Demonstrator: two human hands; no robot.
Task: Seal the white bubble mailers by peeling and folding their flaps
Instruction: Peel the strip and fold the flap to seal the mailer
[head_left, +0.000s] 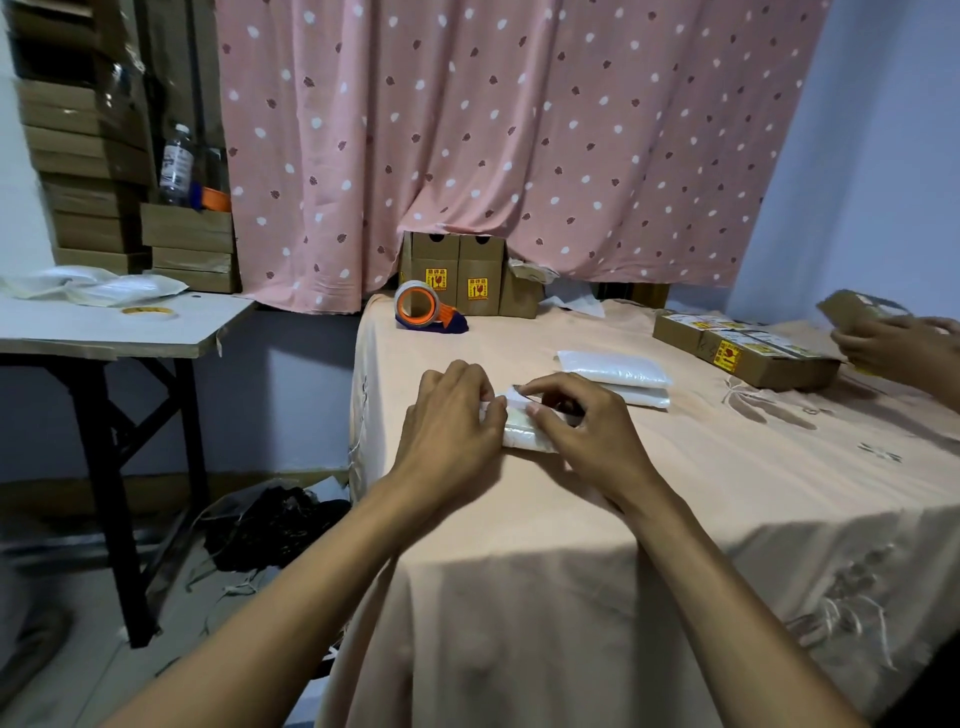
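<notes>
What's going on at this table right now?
A person is working on a white mailer lying on the cloth-covered table. The left hand grips its left end and the right hand pinches at the flap. Whether the strip is off yet cannot be told. Two more mailers lie stacked just beyond, to the right. A tape dispenser sits untouched at the far side. At the right edge, a second person's hand holds a small box.
</notes>
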